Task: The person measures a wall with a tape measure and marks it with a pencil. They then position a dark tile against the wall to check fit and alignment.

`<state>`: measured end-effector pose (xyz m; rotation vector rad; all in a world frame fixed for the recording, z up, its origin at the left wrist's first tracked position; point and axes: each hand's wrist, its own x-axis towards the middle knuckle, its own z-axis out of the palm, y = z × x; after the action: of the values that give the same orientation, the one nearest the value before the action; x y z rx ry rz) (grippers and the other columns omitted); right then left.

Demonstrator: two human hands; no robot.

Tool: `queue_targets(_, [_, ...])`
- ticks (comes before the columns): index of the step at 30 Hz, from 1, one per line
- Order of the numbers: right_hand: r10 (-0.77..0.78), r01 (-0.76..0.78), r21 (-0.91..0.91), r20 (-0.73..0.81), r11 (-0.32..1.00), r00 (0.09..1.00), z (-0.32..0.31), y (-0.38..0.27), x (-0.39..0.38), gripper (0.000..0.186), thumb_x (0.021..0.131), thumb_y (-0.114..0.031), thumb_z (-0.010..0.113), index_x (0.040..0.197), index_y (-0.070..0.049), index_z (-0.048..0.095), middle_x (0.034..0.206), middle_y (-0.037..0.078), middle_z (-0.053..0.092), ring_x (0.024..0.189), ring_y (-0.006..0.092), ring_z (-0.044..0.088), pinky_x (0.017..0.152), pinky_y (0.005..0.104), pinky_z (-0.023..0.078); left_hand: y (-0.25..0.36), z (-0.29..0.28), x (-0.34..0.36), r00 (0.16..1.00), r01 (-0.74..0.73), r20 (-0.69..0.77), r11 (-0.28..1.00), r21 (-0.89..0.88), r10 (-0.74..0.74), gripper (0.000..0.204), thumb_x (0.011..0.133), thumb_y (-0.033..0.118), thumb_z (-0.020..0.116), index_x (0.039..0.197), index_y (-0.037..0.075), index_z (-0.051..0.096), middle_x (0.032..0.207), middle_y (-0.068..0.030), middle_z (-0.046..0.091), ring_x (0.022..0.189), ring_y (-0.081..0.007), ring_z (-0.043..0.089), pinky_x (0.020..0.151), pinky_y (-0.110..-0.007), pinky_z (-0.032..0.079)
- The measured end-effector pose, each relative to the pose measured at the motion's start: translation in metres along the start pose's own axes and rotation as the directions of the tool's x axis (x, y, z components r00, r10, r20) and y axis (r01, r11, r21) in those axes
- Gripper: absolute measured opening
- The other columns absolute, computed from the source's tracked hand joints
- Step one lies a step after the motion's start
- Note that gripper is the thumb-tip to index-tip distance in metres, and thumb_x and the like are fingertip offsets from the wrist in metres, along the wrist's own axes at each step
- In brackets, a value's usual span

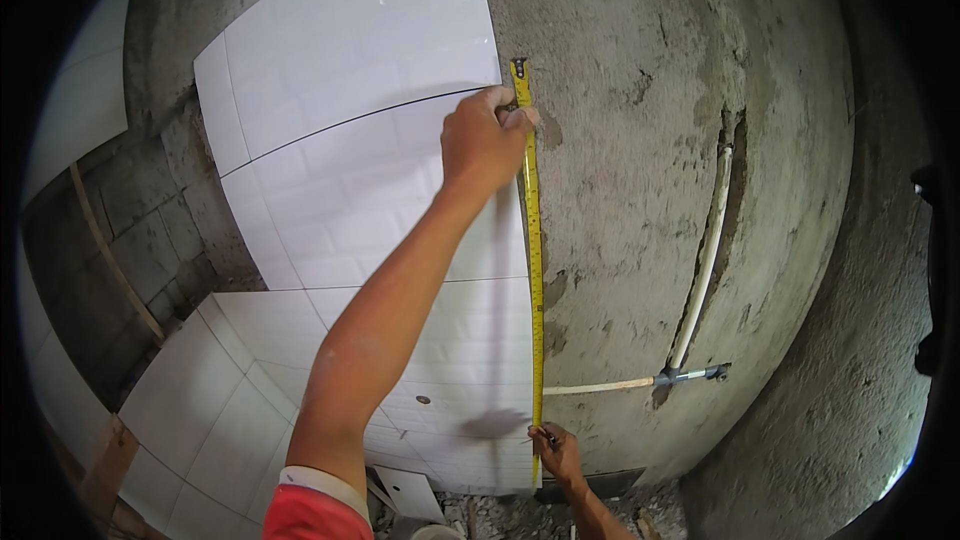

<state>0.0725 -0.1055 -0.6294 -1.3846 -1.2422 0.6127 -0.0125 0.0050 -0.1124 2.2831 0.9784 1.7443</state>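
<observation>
A yellow tape measure blade [536,270] runs upright along the right edge of the white wall tiles [390,170], with its dark metal hook end at the top. My left hand [485,145] is closed, pinching the blade just below the hook beside a tile joint. Low down, my right hand [560,450] is closed against the same blade at the tile edge. A thin dark pencil-like thing [549,436] shows between its fingers, too small to make out fully. The tape's lower end passes behind or beside that hand; no case is visible.
Rough grey plaster [620,240] covers the wall to the right. A white pipe [712,250] sits in a groove there, meeting a horizontal pipe [600,387] at a grey fitting. Rubble [500,515] and a loose tile piece [408,492] lie below. A wooden strip [115,245] leans left.
</observation>
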Motion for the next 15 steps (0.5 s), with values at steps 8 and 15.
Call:
queue_targets(8, [-0.185,0.121,-0.259,-0.238,0.958,0.954,0.011,0.004,0.01,0.017,0.094,-0.02,0.072,0.095,-0.003,0.075,0.087,0.017,0.074,0.077,0.0398,0.07,0.068,0.0461,0.055,0.002,-0.017,0.021,0.998,-0.04,0.059,0.997,0.07,0.036,0.033,0.089,0.02,0.08,0.111,-0.001,0.067,0.083,-0.0068,0.069,0.073,-0.015,0.069,0.068,-0.03,0.057])
queue_targets(15, [-0.146,0.067,-0.25,-0.311,0.966,0.939,0.009,-0.002,0.016,0.018,0.094,-0.021,0.072,0.094,-0.003,0.075,0.088,0.017,0.074,0.077,0.0388,0.07,0.069,0.0473,0.054,0.012,-0.027,0.038,0.953,-0.297,0.104,0.939,0.172,0.283,0.043,0.089,0.018,0.079,0.125,0.0,0.063,0.081,-0.0093,0.072,0.064,-0.0147,0.07,0.062,-0.029,0.058])
